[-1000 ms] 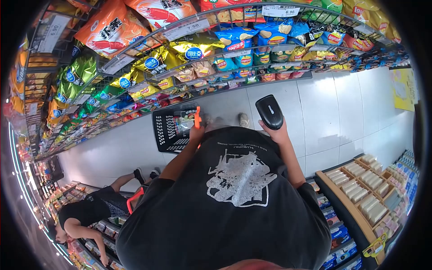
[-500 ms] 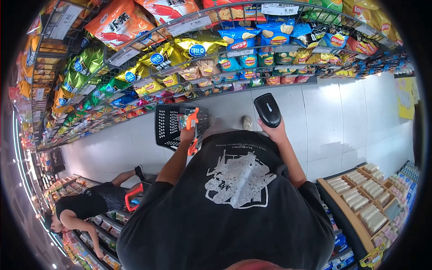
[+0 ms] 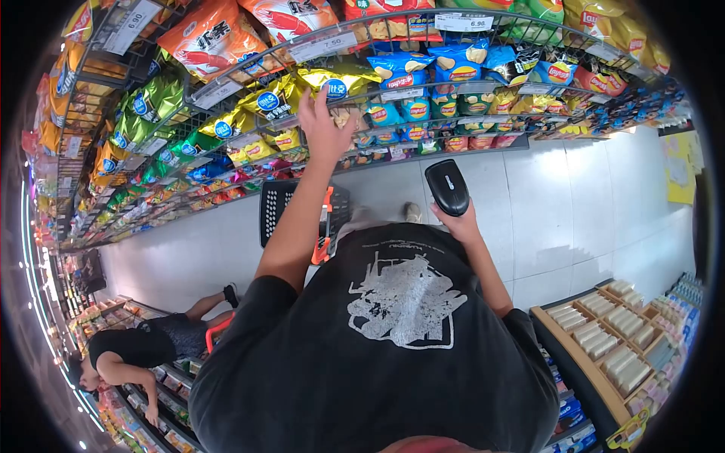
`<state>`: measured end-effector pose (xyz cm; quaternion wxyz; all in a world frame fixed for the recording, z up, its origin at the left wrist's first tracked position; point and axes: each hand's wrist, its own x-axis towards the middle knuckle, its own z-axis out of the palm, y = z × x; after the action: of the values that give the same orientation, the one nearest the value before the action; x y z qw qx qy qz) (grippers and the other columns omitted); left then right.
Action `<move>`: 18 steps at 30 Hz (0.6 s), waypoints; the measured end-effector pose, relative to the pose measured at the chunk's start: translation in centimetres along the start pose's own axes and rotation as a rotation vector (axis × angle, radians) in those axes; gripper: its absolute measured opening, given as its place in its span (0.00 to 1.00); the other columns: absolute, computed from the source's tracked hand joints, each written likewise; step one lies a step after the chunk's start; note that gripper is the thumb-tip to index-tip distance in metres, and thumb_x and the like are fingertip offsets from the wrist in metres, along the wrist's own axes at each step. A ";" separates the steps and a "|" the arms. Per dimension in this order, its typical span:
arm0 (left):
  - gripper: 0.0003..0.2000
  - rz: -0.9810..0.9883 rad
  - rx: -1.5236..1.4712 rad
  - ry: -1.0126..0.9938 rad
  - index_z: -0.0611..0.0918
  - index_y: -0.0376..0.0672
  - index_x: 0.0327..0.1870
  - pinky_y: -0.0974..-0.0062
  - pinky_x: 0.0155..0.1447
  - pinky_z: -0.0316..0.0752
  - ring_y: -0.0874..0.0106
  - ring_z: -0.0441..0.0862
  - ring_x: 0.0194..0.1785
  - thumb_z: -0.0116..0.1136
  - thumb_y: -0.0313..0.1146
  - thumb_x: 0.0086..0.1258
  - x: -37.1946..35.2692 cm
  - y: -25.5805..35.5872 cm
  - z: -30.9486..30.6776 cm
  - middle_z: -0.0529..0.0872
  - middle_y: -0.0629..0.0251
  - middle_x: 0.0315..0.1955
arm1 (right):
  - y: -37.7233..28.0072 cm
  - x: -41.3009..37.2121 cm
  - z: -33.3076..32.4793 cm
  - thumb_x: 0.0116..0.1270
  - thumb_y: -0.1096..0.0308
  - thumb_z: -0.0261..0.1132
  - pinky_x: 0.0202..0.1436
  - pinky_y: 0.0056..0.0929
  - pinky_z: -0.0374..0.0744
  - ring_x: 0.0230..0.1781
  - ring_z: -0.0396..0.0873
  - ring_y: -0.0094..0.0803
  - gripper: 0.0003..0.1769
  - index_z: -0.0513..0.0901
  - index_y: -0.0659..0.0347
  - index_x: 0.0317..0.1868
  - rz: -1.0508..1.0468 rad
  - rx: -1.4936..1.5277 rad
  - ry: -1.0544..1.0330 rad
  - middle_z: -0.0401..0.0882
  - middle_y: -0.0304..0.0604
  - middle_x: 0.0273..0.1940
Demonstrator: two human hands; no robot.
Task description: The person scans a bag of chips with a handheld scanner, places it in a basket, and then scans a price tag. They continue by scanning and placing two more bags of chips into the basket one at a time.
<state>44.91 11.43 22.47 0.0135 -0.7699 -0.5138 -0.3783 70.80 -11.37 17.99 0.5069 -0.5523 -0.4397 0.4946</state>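
My left hand [image 3: 323, 127] is raised to the wire snack shelf [image 3: 226, 90], fingers apart, against the yellow chip bags [image 3: 332, 81] and the small bags just under them; it holds nothing that I can see. My right hand [image 3: 462, 223] is at waist height and grips a black handheld scanner [image 3: 447, 186], its head pointing towards the shelves. A black shopping basket [image 3: 278, 205] with orange handles stands on the floor below my left arm, which partly hides it.
Racks of orange, green, yellow and blue snack bags with price tags fill the top. White floor tiles [image 3: 574, 196] run along the aisle. Another person [image 3: 140, 347] crouches at lower left with a red basket [image 3: 215, 332]. A low wooden display [image 3: 604, 332] stands at lower right.
My left hand has let go of the basket handle and risen to the shelf of yellow chip bags. The basket now rests on the floor. The scanner hand has barely moved.
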 end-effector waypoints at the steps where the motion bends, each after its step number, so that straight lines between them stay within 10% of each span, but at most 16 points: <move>1: 0.42 0.031 0.029 0.027 0.68 0.46 0.72 0.47 0.71 0.60 0.41 0.63 0.68 0.77 0.43 0.55 1.8 0.9 0.0 0.64 0.36 0.66 | -0.2 -0.1 0.1 0.59 0.71 0.78 0.41 0.26 0.77 0.34 0.77 0.21 0.14 0.82 0.64 0.41 -0.001 0.010 0.014 0.83 0.34 0.33; 9: 0.36 -0.143 0.103 -0.088 0.75 0.60 0.67 0.47 0.64 0.71 0.38 0.69 0.64 0.74 0.56 0.55 5.2 -0.6 3.3 0.61 0.38 0.70 | -0.8 -1.3 -1.2 0.59 0.71 0.77 0.40 0.27 0.77 0.33 0.76 0.21 0.13 0.82 0.64 0.39 0.015 -0.045 0.065 0.83 0.35 0.32; 18: 0.28 -0.203 0.005 0.063 0.78 0.45 0.50 0.57 0.60 0.77 0.47 0.77 0.61 0.82 0.41 0.50 4.3 -2.6 2.9 0.68 0.51 0.64 | -0.2 -2.5 -3.1 0.59 0.72 0.76 0.40 0.27 0.77 0.32 0.77 0.21 0.10 0.83 0.64 0.37 0.110 -0.055 0.132 0.84 0.36 0.31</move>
<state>45.28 17.15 21.99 -0.0066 -0.7014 -0.5895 -0.4005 73.53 -14.20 18.40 0.4912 -0.6208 -0.3877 0.4722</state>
